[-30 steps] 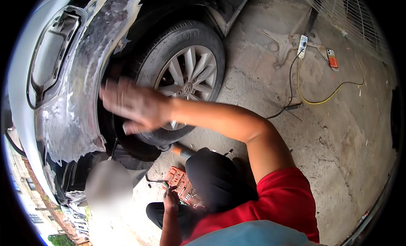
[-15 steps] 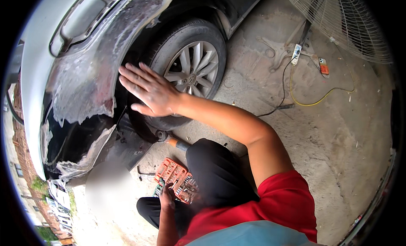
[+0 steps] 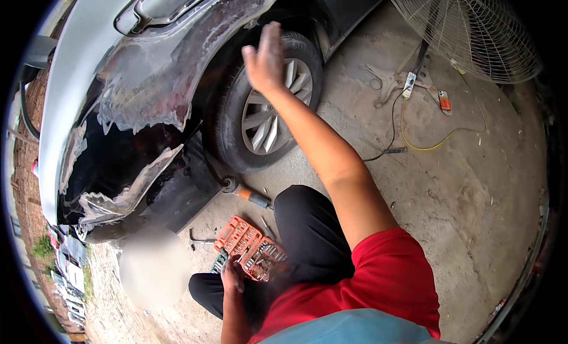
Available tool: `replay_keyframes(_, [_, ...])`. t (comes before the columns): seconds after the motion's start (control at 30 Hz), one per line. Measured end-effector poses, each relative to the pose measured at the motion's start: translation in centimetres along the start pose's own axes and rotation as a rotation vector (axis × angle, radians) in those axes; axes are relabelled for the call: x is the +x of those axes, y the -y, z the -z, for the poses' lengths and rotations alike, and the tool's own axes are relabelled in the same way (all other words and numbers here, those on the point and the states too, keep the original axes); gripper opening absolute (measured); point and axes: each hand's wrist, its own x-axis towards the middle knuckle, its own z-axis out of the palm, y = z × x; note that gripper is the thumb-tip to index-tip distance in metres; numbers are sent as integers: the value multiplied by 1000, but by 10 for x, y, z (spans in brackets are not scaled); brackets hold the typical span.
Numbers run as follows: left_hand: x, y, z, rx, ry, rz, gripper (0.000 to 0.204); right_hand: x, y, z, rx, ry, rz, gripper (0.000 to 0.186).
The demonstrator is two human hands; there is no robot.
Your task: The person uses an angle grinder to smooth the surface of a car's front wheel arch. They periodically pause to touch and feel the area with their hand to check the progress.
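My right hand (image 3: 264,61) is raised in front of the wheel (image 3: 269,113), near the dark wheel arch. Its fingers are stretched out, slightly blurred, and hold nothing. To its left is the car's damaged bumper corner (image 3: 148,84), its paint sanded to patchy grey, with a ragged broken opening below. My left hand (image 3: 232,276) is low by my bent knee, beside an orange case of sockets (image 3: 239,237). Its fingers look curled next to a small green item (image 3: 219,261); whether that is in the hand is hard to make out.
An orange and grey power tool (image 3: 248,194) lies below the wheel. A metal tool with a bent end (image 3: 201,241) is left of the case. At the right stand a large wire-cage fan (image 3: 467,36), a white power strip (image 3: 409,85) with cables, and an orange-backed phone (image 3: 444,101).
My right hand has moved up and to the right, from beside the bumper to in front of the wheel arch. The view has shifted slightly; my left hand stays by the socket case.
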Motion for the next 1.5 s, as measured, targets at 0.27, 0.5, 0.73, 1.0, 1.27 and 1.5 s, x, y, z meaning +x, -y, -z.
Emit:
replay_keyframes(0.27, [27, -7, -26, 56, 55, 18, 40, 52, 61, -24, 0, 70, 498, 95])
replay_keyframes(0.5, [58, 7, -43, 92, -5, 130, 43, 140, -40, -21, -50, -206, 239, 90])
replay_keyframes(0.73, [84, -18, -80, 159, -29, 145, 43, 194, -186, -21, 2, -383, -36, 78])
replay_keyframes(1.0, [102, -33, -99, 237, 0, 85, 45, 150, -386, 13, -20, -253, -819, 83])
replay_keyframes(1.27, [95, -28, -101, 248, 0, 122, 43, 30, -430, 37, -215, -158, -836, 94])
replay_keyframes(1.5, [83, -28, -109, 245, -62, 178, 41, 70, -318, 23, -40, -140, -137, 88])
